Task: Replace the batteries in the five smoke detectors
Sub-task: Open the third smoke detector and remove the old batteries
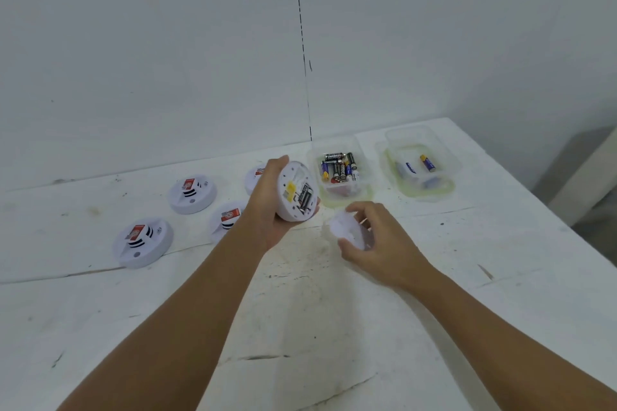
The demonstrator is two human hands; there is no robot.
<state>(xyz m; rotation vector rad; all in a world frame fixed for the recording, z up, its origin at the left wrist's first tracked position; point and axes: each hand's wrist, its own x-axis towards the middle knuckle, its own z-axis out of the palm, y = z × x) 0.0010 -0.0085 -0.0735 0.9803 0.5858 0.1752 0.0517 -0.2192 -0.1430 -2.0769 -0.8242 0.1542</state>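
Note:
My left hand (267, 207) grips a white round smoke detector (297, 192) tilted on edge, its open back facing me with dark batteries and a yellow label showing. Just to its right, my right hand (374, 237) holds the white round back cover (345, 230) a little above the table. Several more white detectors lie face up on the left: one (143, 242), one (192, 193), one (227, 220) partly behind my left arm, and one (255, 177) mostly hidden by my left hand.
A clear tub (359, 188) with several batteries stands behind the held detector. Further right, a second clear tub (444, 157) holds a couple of batteries. The white table (300, 310) meets the wall at the back and ends at the right edge.

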